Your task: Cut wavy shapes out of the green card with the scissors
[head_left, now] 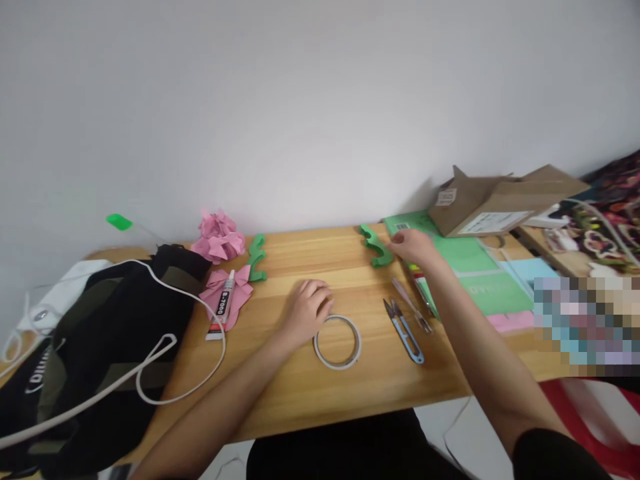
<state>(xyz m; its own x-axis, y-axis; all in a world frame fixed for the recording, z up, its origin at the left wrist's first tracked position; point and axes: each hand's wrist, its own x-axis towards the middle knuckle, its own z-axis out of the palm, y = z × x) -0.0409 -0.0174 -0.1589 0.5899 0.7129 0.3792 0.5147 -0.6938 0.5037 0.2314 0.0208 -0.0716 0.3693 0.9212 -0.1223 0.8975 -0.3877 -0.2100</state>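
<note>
My left hand (309, 308) rests on the wooden table with loosely curved fingers and nothing in it. Just beside its thumb lies a roll of white tape (357, 345), flat on the wood. Over by the edge of the green folder, the fingers of my right hand (414, 247) are pinched together, and what is between them, if anything, is hidden. A green wavy strip (379, 251) lies close to those fingertips. Blue thread snips (409, 340) and slim tweezers (407, 301) lie below that hand.
At left are another green wavy strip (257, 257), a pink paper flower (219, 238), pink petals (240, 292) under a glue tube (225, 307), a black bag (165, 300) and a white cable (200, 385). A cardboard box (493, 193) stands behind the green folder (475, 293).
</note>
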